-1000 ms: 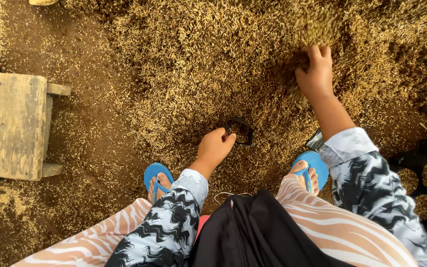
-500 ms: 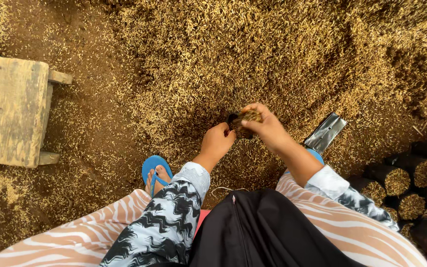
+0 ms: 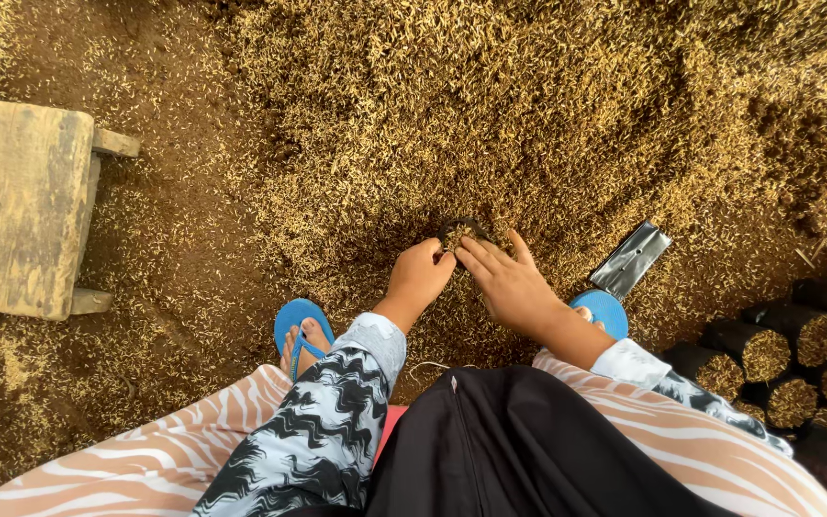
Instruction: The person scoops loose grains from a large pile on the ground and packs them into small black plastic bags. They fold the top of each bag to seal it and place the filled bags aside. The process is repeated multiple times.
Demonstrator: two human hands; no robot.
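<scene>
I look down at a wide heap of golden rice husk (image 3: 528,105) on brown earth. My left hand (image 3: 419,276) grips the rim of a small black bag (image 3: 461,230) standing in the husk, its mouth open and husk inside. My right hand (image 3: 509,282) lies flat beside the bag's mouth, fingers pressing on the husk at its top. Both arms wear black-and-white patterned sleeves. My feet in blue sandals (image 3: 299,330) rest on the ground near the bag.
A low wooden stool (image 3: 21,211) stands at the left. Several filled black bags (image 3: 768,349) are lined up at the right edge. A flat empty black bag (image 3: 630,258) lies by my right foot. A black bag or apron (image 3: 519,450) rests on my lap.
My right hand came back from the far husk heap with a handful, reached the small black bag, and now presses flat at its mouth. My left hand stayed on the bag.
</scene>
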